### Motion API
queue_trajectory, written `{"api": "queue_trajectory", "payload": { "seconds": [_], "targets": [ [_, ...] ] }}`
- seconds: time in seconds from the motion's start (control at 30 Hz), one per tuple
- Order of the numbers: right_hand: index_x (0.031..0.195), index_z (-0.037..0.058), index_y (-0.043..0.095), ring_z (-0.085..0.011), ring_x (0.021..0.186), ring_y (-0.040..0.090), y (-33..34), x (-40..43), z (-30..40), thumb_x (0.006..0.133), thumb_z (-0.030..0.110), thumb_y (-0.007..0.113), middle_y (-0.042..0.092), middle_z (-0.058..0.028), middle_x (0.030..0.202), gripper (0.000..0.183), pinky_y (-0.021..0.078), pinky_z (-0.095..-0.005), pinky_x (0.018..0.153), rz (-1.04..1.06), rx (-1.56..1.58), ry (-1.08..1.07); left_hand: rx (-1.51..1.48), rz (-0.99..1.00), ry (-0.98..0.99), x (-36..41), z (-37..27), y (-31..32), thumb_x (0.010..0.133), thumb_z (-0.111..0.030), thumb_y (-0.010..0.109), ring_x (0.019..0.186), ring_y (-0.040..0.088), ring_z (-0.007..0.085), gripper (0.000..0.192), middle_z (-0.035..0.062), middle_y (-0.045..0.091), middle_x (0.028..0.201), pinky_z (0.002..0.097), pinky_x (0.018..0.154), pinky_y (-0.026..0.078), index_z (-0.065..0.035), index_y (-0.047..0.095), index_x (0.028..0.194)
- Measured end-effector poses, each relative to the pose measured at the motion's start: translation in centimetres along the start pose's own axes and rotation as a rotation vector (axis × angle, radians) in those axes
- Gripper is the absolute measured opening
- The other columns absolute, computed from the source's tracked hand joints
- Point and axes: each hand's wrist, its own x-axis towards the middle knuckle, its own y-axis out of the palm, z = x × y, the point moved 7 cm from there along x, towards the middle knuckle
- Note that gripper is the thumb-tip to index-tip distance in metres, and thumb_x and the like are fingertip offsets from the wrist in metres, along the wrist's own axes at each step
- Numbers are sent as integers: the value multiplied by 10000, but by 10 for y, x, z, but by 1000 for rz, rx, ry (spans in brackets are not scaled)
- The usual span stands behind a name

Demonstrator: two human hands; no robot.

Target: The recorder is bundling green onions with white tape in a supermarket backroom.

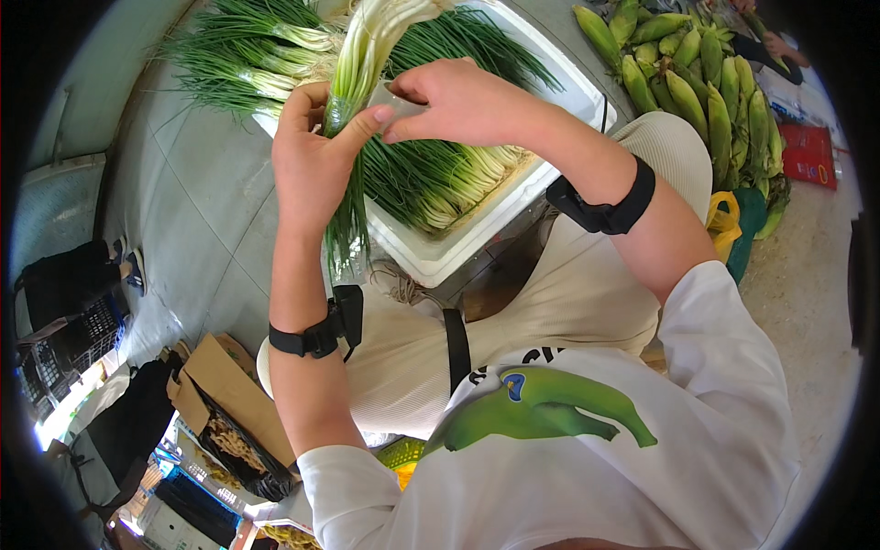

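Observation:
My left hand (313, 161) is closed around a bunch of green onions (354, 65), its white root ends up and its green tops hanging below my palm. Clear, shiny film or tape wraps the stalks at my thumb. In my right hand (460, 103) is a roll of clear tape (399, 106), pressed close against the bunch; part of it is hidden by my fingers. Below both hands stands a white foam box (440, 265) with green onions (440, 185) laid in it. Further bunches of green onions (275, 65) lie across its far left side.
Ears of corn in husks (708, 89) are heaped at the right, near a yellow plastic bag (723, 220) and a red packet (808, 157). Another person's hand (784, 51) shows beyond. Behind me on the left are a cardboard box (234, 392) of ginger-like roots and standing people (124, 419).

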Motion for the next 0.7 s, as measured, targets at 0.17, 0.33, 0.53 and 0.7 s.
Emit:
{"api": "queue_trajectory", "payload": {
  "seconds": [0.17, 0.33, 0.53, 0.7],
  "targets": [
    [939, 72, 722, -301, 796, 664, 0, -1, 7, 826, 489, 726, 687, -97, 781, 432, 370, -440, 962, 10, -46, -43, 300, -71, 181, -4, -19, 0, 838, -203, 873, 795, 671, 172, 430, 92, 747, 922, 318, 738, 538, 22, 691, 1156],
    [908, 76, 720, -292, 788, 664, -6, -4, 9, 850, 511, 708, 682, -86, 762, 439, 359, -459, 976, 52, -50, 40, 448, -72, 133, -9, -24, 0, 950, -276, 747, 905, 689, 350, 427, 200, 721, 995, 402, 802, 539, 38, 652, 1224],
    [910, 80, 726, -275, 748, 660, -7, -5, 16, 874, 527, 694, 675, -74, 730, 450, 363, -472, 979, -7, -80, -9, 372, 12, 130, -10, -22, 12, 1054, -305, 580, 1028, 639, 433, 467, 274, 669, 1123, 451, 888, 504, 63, 537, 1339],
    [1028, 40, 722, -246, 743, 651, -3, -6, 14, 849, 462, 760, 709, -101, 819, 460, 464, -382, 809, -26, -5, -57, 322, -16, 8, -11, -12, 12, 1050, -370, 592, 969, 672, 376, 536, 257, 690, 1074, 436, 845, 521, 70, 514, 1346]
  ]
}}
